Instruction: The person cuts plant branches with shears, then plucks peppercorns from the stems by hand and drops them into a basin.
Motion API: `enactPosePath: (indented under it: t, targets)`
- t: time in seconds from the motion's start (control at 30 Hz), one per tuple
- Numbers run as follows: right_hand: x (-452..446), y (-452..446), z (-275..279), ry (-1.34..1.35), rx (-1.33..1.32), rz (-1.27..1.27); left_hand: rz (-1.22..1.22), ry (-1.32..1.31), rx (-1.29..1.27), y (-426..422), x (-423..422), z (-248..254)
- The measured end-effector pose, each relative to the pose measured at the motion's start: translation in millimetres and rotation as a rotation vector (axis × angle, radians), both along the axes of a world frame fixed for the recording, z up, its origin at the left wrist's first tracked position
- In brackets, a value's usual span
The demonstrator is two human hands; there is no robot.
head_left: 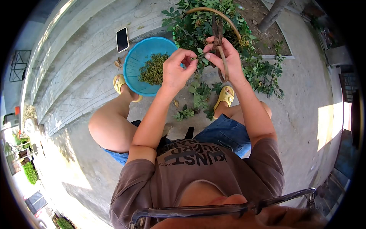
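Blue basin [132,70]: left of the hands, partly filled with small greenish clusters [153,69].
Left hand [177,70]: fingertips pinched at a leafy sprig [202,58], between both hands.
Right hand [230,61]: gripping the sprig, rusty shears [217,32] also in its grasp.
Leafy branches [195,28]: heaped just beyond.

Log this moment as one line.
left hand: pinching leafy sprig | right hand: holding scissors | blue basin: holds green-brown clusters | phone: beside basin

Head view: from the head, forward and steeply down
Glasses [198,211]: nearest, lower edge
Left hand [177,69], right hand [230,61]: close, upper middle
Floor [299,122]: farther, below hands
Field: very wide, round
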State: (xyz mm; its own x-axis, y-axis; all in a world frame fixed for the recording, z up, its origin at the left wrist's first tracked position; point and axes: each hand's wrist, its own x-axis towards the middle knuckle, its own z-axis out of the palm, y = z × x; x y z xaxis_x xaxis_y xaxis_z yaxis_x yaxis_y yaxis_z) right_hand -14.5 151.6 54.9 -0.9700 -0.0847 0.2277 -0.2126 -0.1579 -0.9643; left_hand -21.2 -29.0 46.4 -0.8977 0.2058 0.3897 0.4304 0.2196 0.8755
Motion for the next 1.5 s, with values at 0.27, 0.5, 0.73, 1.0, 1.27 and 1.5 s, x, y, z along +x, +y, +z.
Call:
enactPosePath:
  t: [0.27, 0.5, 0.73, 1.0, 1.27, 1.5]
  targets:
    - [6.4, 3.4, 12.1, 0.153, 0.303, -0.137, 0.051, 0.210, -0.112, 1.4, 2.1, 8.4]
    - [7.8, 3.4, 17.0, 0.056, 0.391, -0.115, 0.057, 0.310, -0.148, 1.3, -1.4, -1.5]
    - [5.4, 2.0, 11.0, 0.139, 0.427, -0.047, -0.051, -0.027, -0.074, -9.3, -5.3, -4.0]
    - [-1.9, 9.3, 2.2, -0.093, -0.015, 0.203, -0.412, -0.689, 0.447, -16.5, -9.4, -7.3]
    - [-5.5, 6.7, -3.4, -0.154, -0.220, 0.335, -0.720, -0.940, 0.822, -13.9, -9.9, -24.7]
    - [-7.2, 6.9, -6.7, -0.165, -0.204, 0.298, -0.668, -0.974, 0.785, -15.8, -10.6, -21.3]
